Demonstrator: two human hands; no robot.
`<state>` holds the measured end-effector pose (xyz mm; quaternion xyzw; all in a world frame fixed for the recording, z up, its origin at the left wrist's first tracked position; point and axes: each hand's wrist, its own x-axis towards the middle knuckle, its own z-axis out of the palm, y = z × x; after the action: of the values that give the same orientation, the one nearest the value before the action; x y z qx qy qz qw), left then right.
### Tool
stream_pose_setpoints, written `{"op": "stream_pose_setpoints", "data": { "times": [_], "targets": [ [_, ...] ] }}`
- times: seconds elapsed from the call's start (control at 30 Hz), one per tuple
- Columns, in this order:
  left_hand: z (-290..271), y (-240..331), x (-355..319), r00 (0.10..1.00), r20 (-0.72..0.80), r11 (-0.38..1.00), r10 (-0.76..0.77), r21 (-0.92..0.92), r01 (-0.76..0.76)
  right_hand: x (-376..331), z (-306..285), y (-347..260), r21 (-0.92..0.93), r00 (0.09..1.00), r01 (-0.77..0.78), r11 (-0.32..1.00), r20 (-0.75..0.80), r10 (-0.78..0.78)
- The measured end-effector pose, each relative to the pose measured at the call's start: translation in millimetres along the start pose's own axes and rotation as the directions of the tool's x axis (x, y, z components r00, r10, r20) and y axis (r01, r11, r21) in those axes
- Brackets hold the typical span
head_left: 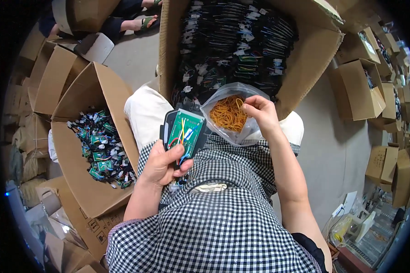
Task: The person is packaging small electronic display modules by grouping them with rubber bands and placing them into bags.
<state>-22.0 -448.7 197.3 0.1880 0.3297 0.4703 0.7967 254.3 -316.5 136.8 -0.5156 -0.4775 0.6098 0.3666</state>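
Note:
In my left hand (161,164) is a green circuit board in a black plastic housing (187,129), the thumb pressed over its coloured wires. A clear plastic bag (209,107) full of orange-brown rubber bands (227,116) rests between my knees. At the bag's right side my right hand (262,111) pinches a rubber band (239,103) between thumb and fingertips. The band's far end lies close to the pile, and I cannot tell whether it is free of the others.
Ahead stands a large carton (314,59) packed with rows of black units (234,36) and white connectors. On my left, an open carton (73,168) holds loose wired circuit boards (102,150). More cartons (357,88) line the right side. Another person's sandalled foot (143,23) shows at upper left.

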Motion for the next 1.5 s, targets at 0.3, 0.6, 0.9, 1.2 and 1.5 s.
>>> {"op": "stream_pose_setpoints", "data": {
  "times": [0.3, 0.6, 0.9, 1.2, 1.5],
  "targets": [
    [16, 2, 20, 1.000, -0.015, 0.993, 0.024, -0.114, -0.025, -37, 30, -38, 0.202, 0.977, 0.153, 0.967, 0.114, -0.178],
    [8, -4, 38, 0.994, 0.096, 0.978, 0.051, -0.207, -0.031, -40, 57, -52, 0.240, 0.955, 0.062, 0.969, 0.268, -0.127],
    [11, -1, 35, 0.952, 0.302, 0.923, 0.049, -0.377, 0.072, -61, 69, -41, 0.836, 0.813, -0.160, 0.526, 0.413, -0.411],
    [13, 11, 25, 0.969, 0.229, 0.990, 0.096, -0.126, -0.069, -59, 17, -39, 0.740, 0.653, 0.161, 0.653, 0.416, -0.632],
    [45, 15, 43, 0.975, 0.174, 0.072, 0.140, 0.980, -0.186, -27, 65, -123, -0.587, 0.683, 0.730, 0.351, 0.650, -0.334]
  ]
}}
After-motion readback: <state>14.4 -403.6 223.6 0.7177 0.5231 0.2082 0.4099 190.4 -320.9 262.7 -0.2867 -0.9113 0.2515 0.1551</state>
